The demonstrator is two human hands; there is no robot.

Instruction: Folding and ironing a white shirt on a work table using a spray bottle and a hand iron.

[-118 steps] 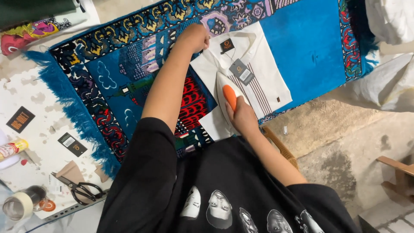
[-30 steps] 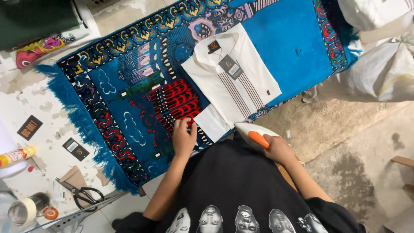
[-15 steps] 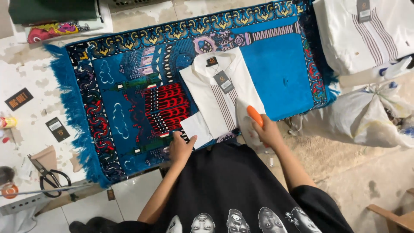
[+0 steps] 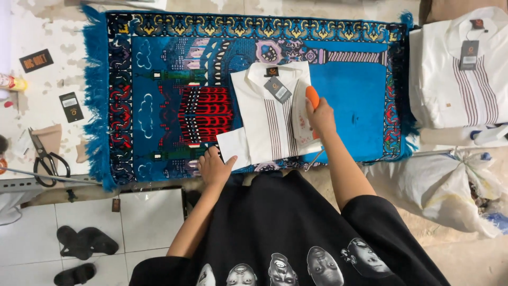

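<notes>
A folded white shirt (image 4: 267, 111) with thin dark stripes and a hanging tag lies on a blue patterned rug (image 4: 159, 90). My right hand (image 4: 321, 117) grips the orange handle of a white clothes iron (image 4: 304, 114), which rests on the shirt's right side. My left hand (image 4: 212, 167) lies flat on the rug's near edge, fingers touching the shirt's lower left corner, a white sleeve end.
A stack of similar folded white shirts (image 4: 459, 69) sits at the right. Scissors (image 4: 45, 159) and dark tags (image 4: 69, 106) lie on the worn table at the left. A white plastic bag (image 4: 455, 185) is at the lower right, sandals (image 4: 84, 241) on the tiled floor.
The iron has come from the table's near edge up onto the shirt's right side. My left hand has stayed at the shirt's lower corner. The view has shifted, showing the whole rug.
</notes>
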